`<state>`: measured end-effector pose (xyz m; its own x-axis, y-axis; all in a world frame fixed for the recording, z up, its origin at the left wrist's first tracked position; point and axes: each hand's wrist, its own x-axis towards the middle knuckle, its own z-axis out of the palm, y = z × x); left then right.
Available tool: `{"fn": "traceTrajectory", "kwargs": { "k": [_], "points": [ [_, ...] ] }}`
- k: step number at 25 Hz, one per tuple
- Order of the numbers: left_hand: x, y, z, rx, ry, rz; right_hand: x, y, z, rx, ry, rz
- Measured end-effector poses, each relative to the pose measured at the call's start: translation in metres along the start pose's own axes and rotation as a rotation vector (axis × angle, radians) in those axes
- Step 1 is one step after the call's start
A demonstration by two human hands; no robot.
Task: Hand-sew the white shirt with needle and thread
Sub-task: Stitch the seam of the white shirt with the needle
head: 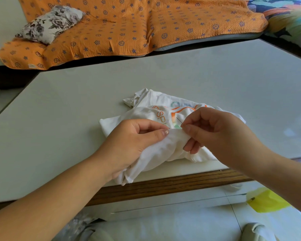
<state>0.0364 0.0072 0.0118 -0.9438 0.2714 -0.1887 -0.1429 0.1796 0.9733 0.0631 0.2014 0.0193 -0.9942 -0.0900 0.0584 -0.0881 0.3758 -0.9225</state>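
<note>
Nearest: pale floor tiles with a yellow object point(268, 200) at the right, blurred and not identifiable. Next: wooden table edge point(163, 185), over which one corner of the white shirt point(156, 150) hangs. The shirt lies bunched on the table point(76, 119) at its near edge, printed side up, probably drawn close so the seam sits under the eyes. Left hand point(137, 136): fingers curled round a raised fold of the shirt, thumb pressed flat on top; judged to hold the cloth taut and steady for the stitch. Right hand point(215, 129): closed, thumb and forefinger pinched just beside the left thumb at the crest of the fold, lower fingers curled beneath and touching the cloth. A thin dark sliver rises from the pinch, taken as the needle point(179, 120); it may be thread, being too fine to tell. Far: an orange patterned cover point(129, 28) on a seat, with a floral cushion point(49, 23) resting on it.
</note>
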Motion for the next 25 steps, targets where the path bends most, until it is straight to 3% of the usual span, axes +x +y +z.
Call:
{"fn": "traceTrajectory", "kwargs": {
  "k": [4,8,14,25],
  "points": [
    [0.0,0.001,0.002,0.02,-0.001,0.02,-0.002,-0.002,0.001,-0.01,0.039,0.012],
    [-0.001,0.001,0.004,0.005,-0.009,0.008,-0.009,-0.007,-0.001,-0.078,0.203,-0.084],
    [-0.002,0.0,0.004,0.005,0.005,0.029,-0.016,-0.007,0.002,-0.083,-0.075,0.072],
    [-0.001,-0.002,0.002,-0.002,-0.011,0.064,-0.013,-0.006,0.001,-0.042,-0.086,0.102]
  ]
}}
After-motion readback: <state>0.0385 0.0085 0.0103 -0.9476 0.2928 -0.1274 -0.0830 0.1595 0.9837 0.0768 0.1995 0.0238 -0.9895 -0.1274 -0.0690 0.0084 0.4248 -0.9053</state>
